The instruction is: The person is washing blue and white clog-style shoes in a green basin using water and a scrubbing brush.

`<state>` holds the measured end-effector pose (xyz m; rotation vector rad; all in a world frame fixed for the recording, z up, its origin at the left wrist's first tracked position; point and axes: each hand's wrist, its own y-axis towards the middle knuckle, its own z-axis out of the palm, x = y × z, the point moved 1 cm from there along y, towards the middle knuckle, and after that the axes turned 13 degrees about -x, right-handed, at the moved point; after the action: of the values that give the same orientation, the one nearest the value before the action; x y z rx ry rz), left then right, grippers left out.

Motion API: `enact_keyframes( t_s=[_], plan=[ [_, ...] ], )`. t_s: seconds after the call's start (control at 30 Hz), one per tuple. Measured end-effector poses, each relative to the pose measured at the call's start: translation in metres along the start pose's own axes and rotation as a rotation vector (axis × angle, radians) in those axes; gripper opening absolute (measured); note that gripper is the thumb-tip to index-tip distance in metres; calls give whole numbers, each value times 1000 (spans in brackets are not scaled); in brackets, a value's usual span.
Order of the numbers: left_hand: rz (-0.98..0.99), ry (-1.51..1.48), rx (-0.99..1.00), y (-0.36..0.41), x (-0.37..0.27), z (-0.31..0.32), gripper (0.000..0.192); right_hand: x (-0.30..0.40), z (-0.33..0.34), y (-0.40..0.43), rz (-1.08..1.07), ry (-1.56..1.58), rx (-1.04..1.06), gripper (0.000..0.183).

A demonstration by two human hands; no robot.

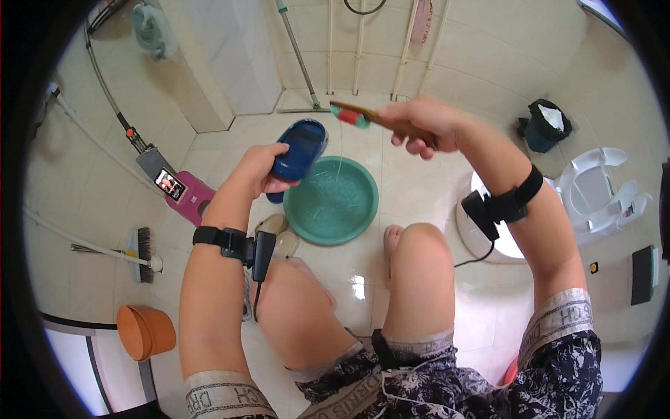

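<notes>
My left hand (264, 167) grips a dark blue slipper (301, 149) by its near side, thumb on top. It is held tilted over the left edge of a round green plastic basin (369, 209) that has water in it. In my right hand (421, 125) is a wooden-handled scrubbing brush (390, 123) with green and red bristles. The brush is up in the air, to the right of the slipper and apart from it. A thin stream of water falls below the bristles into the basin. Another blue slipper (275, 198) shows partly behind my left hand.
Beige slippers (272, 225) lie left of the basin. A pink box-shaped thing (196, 194) with a phone (171, 185) stands farther left. A toilet (471, 230) is at the right, near a small bin (544, 131). A floor squeegee (303, 63) leans at the back wall.
</notes>
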<state>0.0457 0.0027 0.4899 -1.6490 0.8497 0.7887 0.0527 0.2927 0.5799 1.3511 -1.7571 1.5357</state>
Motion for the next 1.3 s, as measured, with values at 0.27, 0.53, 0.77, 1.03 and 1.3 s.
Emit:
enact_keyframes(
  t_s=[0.27, 0.53, 0.77, 1.03, 1.3],
  plan=[
    [-93, -273, 101, 6, 40, 19, 45, 16, 38, 11, -66, 191, 99, 32],
    [-240, -706, -7, 41, 125, 9, 39, -68, 106, 53, -23, 106, 159, 41],
    [-107, -600, -27, 37, 114, 11, 42, -124, 153, 90, -346, -342, 110, 49],
    [-152, -566, -86, 61, 109, 11, 42, -115, 174, 94, -471, -602, -33, 50],
    [-229, -778, 61, 75, 120, 29, 39, -116, 160, 117, -505, -653, -186, 49]
  ],
)
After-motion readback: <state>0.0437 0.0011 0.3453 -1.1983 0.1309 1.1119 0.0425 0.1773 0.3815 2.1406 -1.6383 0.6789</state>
